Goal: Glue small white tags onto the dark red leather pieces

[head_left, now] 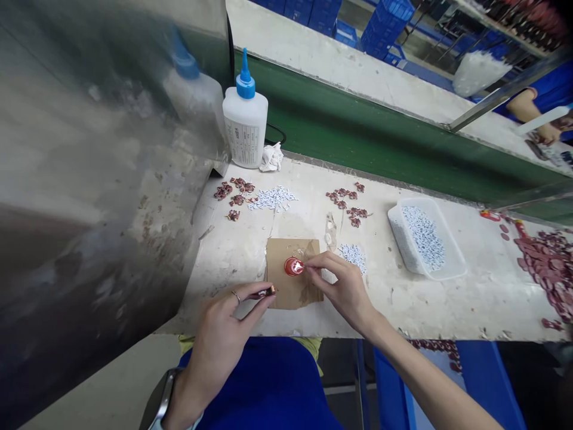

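Note:
My left hand [224,322] pinches a small dark brown piece [267,292] with a tan spot, held over the near left edge of a cardboard square [290,300]. On the cardboard sits a small round red cap [293,266] with shiny whitish stuff inside. The fingers of my right hand [342,286] are pinched together at the cap's right rim; whatever is between them is too small to make out. Just beyond that hand lies a little heap of white and blue bits [353,257]. A clear strip [330,232] lies farther back.
A white bottle with a blue nozzle [245,122] stands back left by a metal panel [111,149]. Brown pieces [237,192] and white bits [274,198] lie near it. A plastic tub [452,251] and reddish-brown parts [544,269] are to the right. Another person's hand [547,134] shows beyond.

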The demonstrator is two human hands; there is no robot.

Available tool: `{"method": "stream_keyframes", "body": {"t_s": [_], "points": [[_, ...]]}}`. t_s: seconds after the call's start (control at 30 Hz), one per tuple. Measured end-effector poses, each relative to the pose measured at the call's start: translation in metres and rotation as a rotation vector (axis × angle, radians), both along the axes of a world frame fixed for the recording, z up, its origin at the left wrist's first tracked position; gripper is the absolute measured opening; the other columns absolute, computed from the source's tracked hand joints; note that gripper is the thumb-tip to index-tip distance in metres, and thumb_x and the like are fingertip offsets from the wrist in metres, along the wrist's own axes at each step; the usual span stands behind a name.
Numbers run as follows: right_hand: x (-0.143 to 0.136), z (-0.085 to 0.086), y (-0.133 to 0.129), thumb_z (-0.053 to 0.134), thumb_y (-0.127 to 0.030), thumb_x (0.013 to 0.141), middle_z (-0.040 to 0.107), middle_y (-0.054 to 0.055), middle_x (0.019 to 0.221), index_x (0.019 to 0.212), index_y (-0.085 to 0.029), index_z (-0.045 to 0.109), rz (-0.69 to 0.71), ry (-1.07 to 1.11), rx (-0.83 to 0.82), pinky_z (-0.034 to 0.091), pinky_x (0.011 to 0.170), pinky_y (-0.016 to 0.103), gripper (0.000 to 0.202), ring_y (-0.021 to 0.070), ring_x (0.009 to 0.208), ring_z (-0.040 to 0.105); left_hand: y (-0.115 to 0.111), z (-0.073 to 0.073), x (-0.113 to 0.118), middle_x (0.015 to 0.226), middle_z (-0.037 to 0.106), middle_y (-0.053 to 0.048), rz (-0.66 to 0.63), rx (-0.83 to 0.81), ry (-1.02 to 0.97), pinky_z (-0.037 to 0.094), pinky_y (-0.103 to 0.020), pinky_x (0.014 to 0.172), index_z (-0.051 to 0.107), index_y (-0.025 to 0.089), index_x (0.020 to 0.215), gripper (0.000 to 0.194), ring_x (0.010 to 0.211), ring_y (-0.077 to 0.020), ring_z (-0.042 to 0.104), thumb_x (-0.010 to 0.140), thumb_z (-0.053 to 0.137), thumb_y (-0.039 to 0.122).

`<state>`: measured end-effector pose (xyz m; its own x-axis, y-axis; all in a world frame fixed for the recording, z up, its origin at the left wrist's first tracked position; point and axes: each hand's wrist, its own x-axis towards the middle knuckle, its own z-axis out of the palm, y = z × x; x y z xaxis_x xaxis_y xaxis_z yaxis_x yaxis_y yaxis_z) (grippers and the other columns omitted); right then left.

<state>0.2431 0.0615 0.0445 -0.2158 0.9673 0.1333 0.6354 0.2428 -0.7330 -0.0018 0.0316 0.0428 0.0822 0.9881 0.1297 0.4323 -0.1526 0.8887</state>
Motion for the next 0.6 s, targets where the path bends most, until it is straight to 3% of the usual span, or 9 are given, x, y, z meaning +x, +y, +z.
{"method": "stream_keyframes", "body": {"t_s": [0.17,0.43,0.6], "points": [[-0.002,0.006,-0.003,0.064,-0.012,0.096,0.076,0.002,0.093,0.098,-0.024,0.073,-0.021,0.079,0.014,0.059,0.073,0.032,0.015,0.0178,0.085,0.073,0.006,0.005,0.006,0.098,0.078,0.014,-0.019,0.064,-0.027,0.053,0.001,0.088,0.073,0.031,0.103,0.020,0.087,0.0007,0.075,0.087,0.076,0.020],[-0.030,0.053,-0.028,0.070,-0.009,0.091,0.078,0.002,0.092,0.098,-0.026,0.077,-0.054,0.428,-0.057,0.061,0.078,0.036,0.020,0.0185,0.088,0.074,-0.003,0.025,0.013,0.104,0.078,0.012,-0.021,0.188,-0.053,0.057,-0.007,0.095,0.073,0.030,0.106,0.028,0.090,-0.0017,0.075,0.084,0.079,0.015],[-0.037,0.058,-0.032,0.069,-0.006,0.091,0.080,0.002,0.097,0.103,-0.026,0.077,0.001,0.483,-0.101,0.061,0.078,0.036,0.024,0.0181,0.089,0.074,-0.002,0.034,0.013,0.103,0.077,0.010,-0.064,0.179,-0.065,0.060,-0.011,0.090,0.073,0.030,0.106,0.025,0.090,-0.0037,0.075,0.087,0.075,0.013]]}}
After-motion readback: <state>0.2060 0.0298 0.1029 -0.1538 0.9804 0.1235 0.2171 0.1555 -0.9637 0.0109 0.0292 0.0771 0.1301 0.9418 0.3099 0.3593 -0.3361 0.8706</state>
